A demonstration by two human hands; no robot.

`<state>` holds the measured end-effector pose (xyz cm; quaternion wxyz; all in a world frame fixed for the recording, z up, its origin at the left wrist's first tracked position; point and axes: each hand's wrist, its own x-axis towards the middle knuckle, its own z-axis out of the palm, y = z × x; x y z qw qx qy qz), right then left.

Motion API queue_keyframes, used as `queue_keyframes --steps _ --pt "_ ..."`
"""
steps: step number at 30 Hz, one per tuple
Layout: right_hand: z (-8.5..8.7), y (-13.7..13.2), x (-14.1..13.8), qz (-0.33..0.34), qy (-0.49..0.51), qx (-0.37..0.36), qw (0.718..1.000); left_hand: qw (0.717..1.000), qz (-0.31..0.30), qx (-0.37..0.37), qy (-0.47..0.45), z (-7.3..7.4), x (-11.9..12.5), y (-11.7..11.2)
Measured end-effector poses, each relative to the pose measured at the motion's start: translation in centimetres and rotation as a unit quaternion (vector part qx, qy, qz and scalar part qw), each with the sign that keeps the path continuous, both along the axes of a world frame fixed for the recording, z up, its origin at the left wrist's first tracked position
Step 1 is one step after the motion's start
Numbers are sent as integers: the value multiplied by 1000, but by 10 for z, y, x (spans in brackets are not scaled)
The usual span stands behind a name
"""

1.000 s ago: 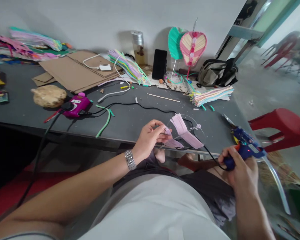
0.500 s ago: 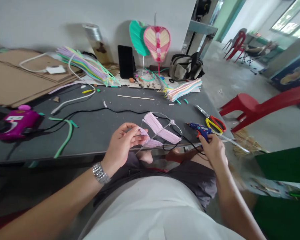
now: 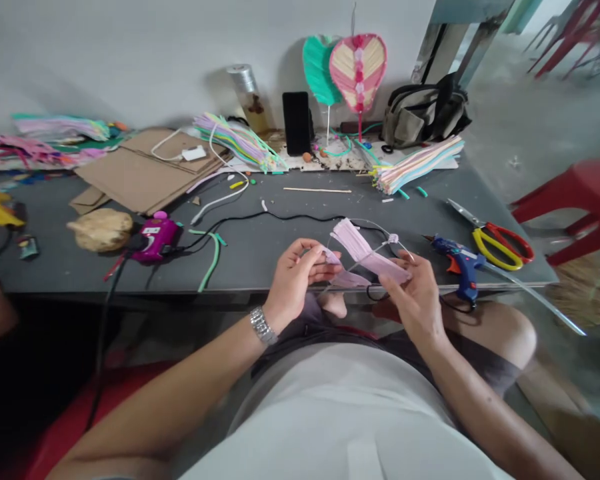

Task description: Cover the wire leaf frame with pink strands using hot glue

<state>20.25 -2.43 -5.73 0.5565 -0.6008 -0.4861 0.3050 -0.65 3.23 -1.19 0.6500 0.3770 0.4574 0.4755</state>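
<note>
Pinching a small pink piece (image 3: 351,279) in the left hand (image 3: 300,275) and the end of a pink band (image 3: 359,242) in the right hand (image 3: 414,293), over the near edge of the bench (image 3: 253,250). Apparently only partly covered, with bare wire on the frame (image 3: 381,247). Not holding the glue gun (image 3: 459,257), near the scissors (image 3: 500,245).

Flat, rather dim daylight, cool grey on the wall (image 3: 130,53); soft shadows fall toward nine o'clock from the bottle (image 3: 255,107) and fans (image 3: 359,77), suggesting light from three. Brightest patch: two o'clock. Near-black under the table (image 3: 260,250) at eight. Small glints on the watch (image 3: 263,325). Left hand (image 3: 297,273), right hand (image 3: 414,293) and lilac strips (image 3: 363,248) fairly sharp; the chair (image 3: 580,193) at three smeared, stretched by the wide lens
</note>
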Motion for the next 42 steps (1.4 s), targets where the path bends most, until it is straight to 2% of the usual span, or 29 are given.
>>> queue_keyframes --steps 3,7,10,13,24,31,42 --pt "6 7 -2 13 18 -19 1000 1000 -1 -3 0 1 -2 -1" --pt "32 18 7 24 -37 -24 999 1000 -12 -10 -8 2 -4 -1" --pt "46 27 9 60 -91 -33 993 1000 -20 -13 -5 3 -3 -1" --pt "51 35 8 97 -75 -39 992 999 -23 -25 3 3 -3 1" --pt "45 41 9 94 -50 -35 994 991 -66 -115 -18 6 -10 15" --pt "47 44 7 103 -70 -19 992 983 -87 -159 -38 9 -12 23" --pt "44 45 10 96 -77 -12 992 997 -62 -47 -7 2 -9 14"
